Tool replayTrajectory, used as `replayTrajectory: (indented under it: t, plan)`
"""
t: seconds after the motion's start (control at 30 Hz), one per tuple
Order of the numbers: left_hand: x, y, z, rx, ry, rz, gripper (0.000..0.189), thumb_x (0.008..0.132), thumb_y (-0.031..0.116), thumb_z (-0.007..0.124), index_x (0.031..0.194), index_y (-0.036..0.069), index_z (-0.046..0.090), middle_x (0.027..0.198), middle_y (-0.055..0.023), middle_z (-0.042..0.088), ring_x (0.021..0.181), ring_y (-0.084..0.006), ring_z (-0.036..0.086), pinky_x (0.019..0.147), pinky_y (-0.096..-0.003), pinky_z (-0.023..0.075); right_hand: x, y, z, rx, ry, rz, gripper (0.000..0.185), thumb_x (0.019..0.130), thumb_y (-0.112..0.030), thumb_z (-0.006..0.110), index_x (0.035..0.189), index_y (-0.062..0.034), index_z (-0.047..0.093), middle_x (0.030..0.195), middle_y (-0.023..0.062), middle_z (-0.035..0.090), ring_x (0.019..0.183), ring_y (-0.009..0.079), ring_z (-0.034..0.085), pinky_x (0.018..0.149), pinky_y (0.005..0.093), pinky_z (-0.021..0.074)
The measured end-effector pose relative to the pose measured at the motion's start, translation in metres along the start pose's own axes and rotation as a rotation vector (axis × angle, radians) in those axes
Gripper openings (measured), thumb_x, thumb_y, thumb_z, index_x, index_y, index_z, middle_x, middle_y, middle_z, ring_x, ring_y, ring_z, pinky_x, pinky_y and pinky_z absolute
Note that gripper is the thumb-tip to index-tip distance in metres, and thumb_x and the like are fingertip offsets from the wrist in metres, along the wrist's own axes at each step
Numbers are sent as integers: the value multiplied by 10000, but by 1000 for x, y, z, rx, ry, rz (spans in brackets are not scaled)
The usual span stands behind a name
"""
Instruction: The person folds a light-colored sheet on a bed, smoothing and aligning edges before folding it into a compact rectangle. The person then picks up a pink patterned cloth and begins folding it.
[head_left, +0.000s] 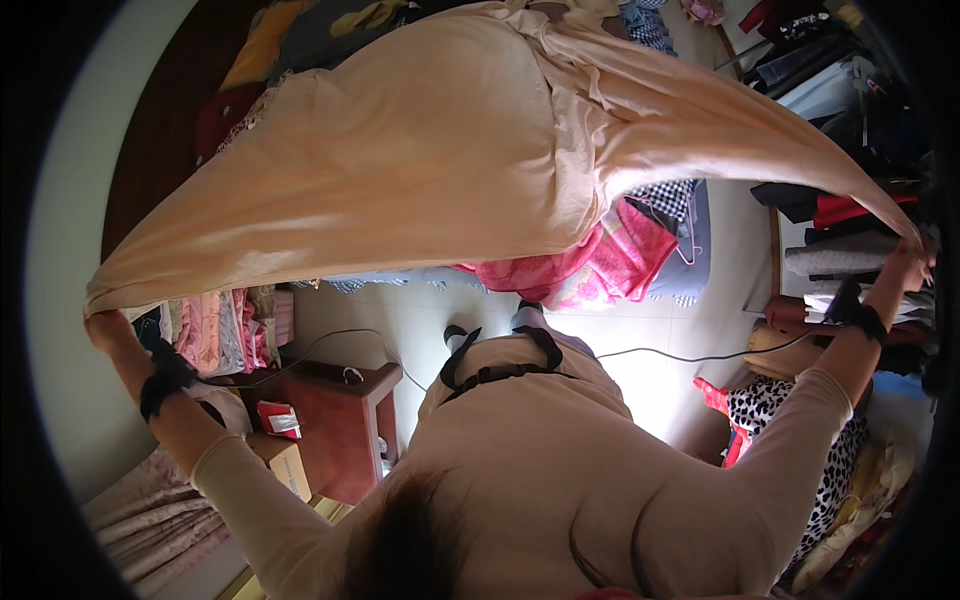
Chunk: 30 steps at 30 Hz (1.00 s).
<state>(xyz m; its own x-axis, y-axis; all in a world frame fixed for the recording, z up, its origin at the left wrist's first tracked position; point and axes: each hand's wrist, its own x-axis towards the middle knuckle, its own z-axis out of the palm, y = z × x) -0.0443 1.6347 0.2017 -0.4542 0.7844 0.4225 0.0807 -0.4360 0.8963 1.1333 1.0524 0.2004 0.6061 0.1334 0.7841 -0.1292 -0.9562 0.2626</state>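
Note:
A large peach cloth (420, 150) is stretched wide between my two outspread arms. At the far left, my left hand (105, 330) grips one corner of it, the fingers partly hidden by the fabric. My right hand (911, 262), at the far right, is closed on the opposite end, which is gathered into a narrow twist. The middle of the cloth hangs over a bed and hides much of it; its far edge is bunched near the top of the view. Each wrist wears a black strap with a device and a cable.
A pink patterned blanket (630, 251) and a pink hanger (691, 244) lie on the bed. A reddish wooden cabinet (330, 427) stands at the lower left beside a cardboard box (281, 461). Shelves of folded clothes (840, 255) line the right; a cable (675, 358) crosses above the floor.

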Motion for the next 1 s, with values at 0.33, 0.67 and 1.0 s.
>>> replayTrajectory:
  t: [0.33, 0.67, 1.0]
  plan:
    - [50, 100, 101, -20, -355, 9, 494, 847, 278, 511, 1222, -35, 433, 1194, -175, 487, 1076, -301, 500, 905, -383, 442, 12, -31, 84, 1684, -539, 380, 425, 828, -327, 616, 1137, -48, 531, 1103, 39, 586, 921, 158, 574, 733, 293, 483]
    - [-206, 105, 424, -212, -717, -171, 252, 922, 85, 363, 1138, 67, 491, 1068, -94, 562, 940, -201, 573, 839, -322, 488, -27, -244, -283, 2120, -811, -536, 280, 870, -237, 589, 1055, -28, 608, 944, -6, 595, 856, 59, 558, 758, 200, 427]
    - [-340, 145, 475, -399, -1385, 38, 164, 908, 151, 470, 1039, 94, 552, 983, 3, 549, 903, -83, 532, 820, -220, 424, -143, -278, -446, 2160, -826, -1487, 179, 816, -48, 593, 990, -5, 610, 844, -16, 611, 765, 25, 521, 660, 189, 438]
